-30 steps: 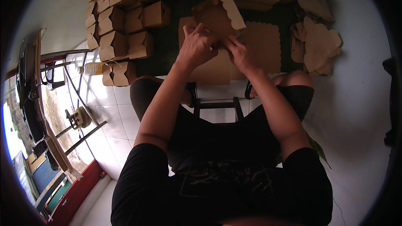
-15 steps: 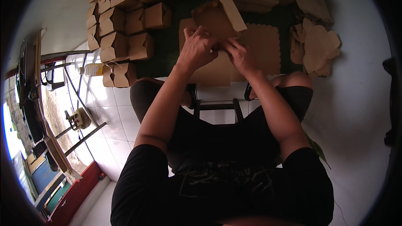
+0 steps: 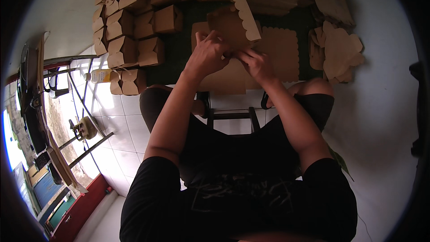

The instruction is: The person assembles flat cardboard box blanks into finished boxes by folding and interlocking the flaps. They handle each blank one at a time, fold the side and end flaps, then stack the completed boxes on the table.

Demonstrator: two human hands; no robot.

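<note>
A brown cardboard box blank (image 3: 233, 27) with scalloped flaps is partly folded up over the green mat (image 3: 179, 58). My left hand (image 3: 207, 56) grips its lower left side and presses a flap. My right hand (image 3: 255, 62) pinches the blank's lower right part, the fingertips of both hands nearly touching. Under the hands lies a flat stack of scalloped cardboard blanks (image 3: 280, 54). I sit on a low stool with my knees on either side of it.
Several folded brown boxes (image 3: 130, 45) are piled at the left and along the far edge. Loose cut cardboard pieces (image 3: 338, 49) lie at the right. A small bottle (image 3: 101, 76) lies by the boxes. White floor tiles and a metal rack (image 3: 76, 107) are at left.
The hands have stayed on the blank and shifted only slightly while working the flap; the blank's raised scalloped flap is tilted a little more.
</note>
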